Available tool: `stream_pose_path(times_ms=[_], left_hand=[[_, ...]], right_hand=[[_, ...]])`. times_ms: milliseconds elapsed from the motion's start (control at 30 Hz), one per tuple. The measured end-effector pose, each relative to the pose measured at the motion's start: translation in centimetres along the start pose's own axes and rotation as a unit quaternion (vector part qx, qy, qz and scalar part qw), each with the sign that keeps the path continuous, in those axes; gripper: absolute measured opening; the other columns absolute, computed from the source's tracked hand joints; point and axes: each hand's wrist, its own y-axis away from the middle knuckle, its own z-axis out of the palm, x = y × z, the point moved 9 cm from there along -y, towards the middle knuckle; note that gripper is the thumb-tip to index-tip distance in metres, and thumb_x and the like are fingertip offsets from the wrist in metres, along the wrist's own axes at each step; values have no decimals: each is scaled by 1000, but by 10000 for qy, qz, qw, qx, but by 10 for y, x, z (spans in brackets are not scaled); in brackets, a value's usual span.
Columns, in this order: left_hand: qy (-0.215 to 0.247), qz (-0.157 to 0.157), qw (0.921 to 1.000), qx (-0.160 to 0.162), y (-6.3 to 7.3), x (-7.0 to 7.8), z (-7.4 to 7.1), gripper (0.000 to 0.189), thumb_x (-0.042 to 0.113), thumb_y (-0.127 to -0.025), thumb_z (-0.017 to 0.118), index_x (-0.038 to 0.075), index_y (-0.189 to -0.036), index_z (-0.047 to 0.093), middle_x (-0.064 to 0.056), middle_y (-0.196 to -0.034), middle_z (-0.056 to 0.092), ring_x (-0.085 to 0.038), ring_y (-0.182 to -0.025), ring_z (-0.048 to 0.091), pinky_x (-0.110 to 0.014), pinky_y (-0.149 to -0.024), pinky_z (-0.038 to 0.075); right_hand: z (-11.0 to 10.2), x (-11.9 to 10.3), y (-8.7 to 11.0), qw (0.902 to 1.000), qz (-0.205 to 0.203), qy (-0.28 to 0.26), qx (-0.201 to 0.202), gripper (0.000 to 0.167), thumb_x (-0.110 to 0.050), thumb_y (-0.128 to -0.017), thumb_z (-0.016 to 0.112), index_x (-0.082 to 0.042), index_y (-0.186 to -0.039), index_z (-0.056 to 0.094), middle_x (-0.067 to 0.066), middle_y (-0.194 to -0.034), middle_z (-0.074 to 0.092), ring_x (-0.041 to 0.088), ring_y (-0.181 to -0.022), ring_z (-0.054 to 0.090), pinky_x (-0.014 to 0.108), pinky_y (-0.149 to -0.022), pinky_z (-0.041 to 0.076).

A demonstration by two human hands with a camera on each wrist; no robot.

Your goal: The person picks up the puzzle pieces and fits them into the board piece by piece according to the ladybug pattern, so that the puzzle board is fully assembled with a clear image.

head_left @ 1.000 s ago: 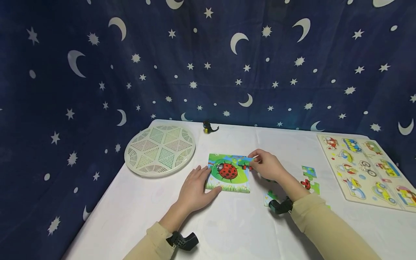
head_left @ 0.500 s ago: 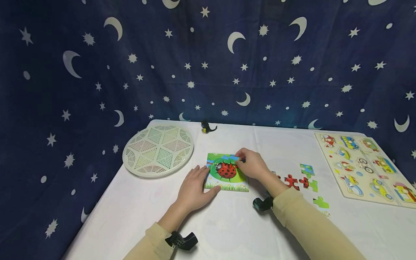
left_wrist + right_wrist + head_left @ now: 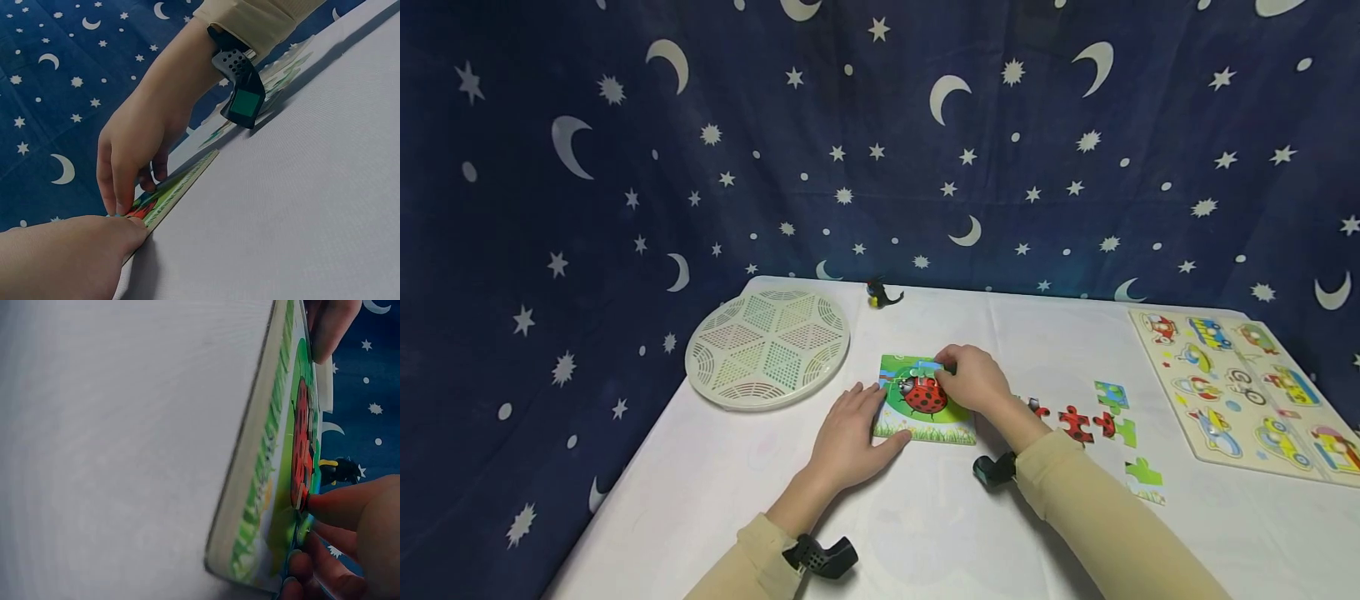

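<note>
A square ladybug puzzle board [image 3: 922, 427] lies on the white table in the head view. My left hand [image 3: 848, 437] rests against its left side, fingers fairly straight along the edge and thumb on the lower left corner. Over the upper part of the board, my right hand [image 3: 976, 379] pinches a jigsaw puzzle piece [image 3: 928, 367] with blue and green on it, partly hidden by the fingers. From the right wrist view, the thumb and fingers [image 3: 340, 503] meet at the piece beside the red ladybug picture. The left thumb [image 3: 134, 232] presses the board's edge in the left wrist view.
Several loose jigsaw pieces [image 3: 1077, 423] lie right of the board, some partly behind the right forearm. A wooden vehicle puzzle [image 3: 1243, 392] lies at far right. A round perforated game board [image 3: 767, 348] is at left, and a small black toy [image 3: 883, 293] near the back edge.
My right hand has moved left with the puzzle piece, from the board's right edge to over its upper middle. The left hand has stayed in place.
</note>
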Motion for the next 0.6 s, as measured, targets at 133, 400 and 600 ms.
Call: stream_pose_path(times_ms=[133, 400, 600], left_hand=[[0, 20, 10000, 25, 0, 0, -1, 75, 53, -92, 68, 2, -145, 55, -16, -150, 53, -39, -145, 39, -48, -123, 27], [-40, 26, 10000, 7, 0, -1, 1, 76, 54, -92, 67, 2, -145, 55, -15, -150, 53, -38, -145, 39, -48, -122, 28], [-30, -3, 10000, 1, 0, 0, 0, 75, 54, -92, 67, 2, -145, 55, -15, -150, 52, -37, -145, 39, -47, -123, 27]], right_hand=[[2, -1, -3, 9999, -38, 133, 48, 24, -21, -97, 69, -10, -117, 73, 9, -111, 71, 26, -101, 65, 49, -92, 55], [2, -2, -5, 9997, -16, 205, 146, 20, -25, -95, 74, -13, -110, 73, 5, -103, 71, 24, -92, 64, 46, -83, 57], [4, -4, -6, 9998, 31, 185, 75, 14, -25, -94, 76, -18, -105, 75, 3, -99, 72, 22, -87, 64, 41, -76, 56]])
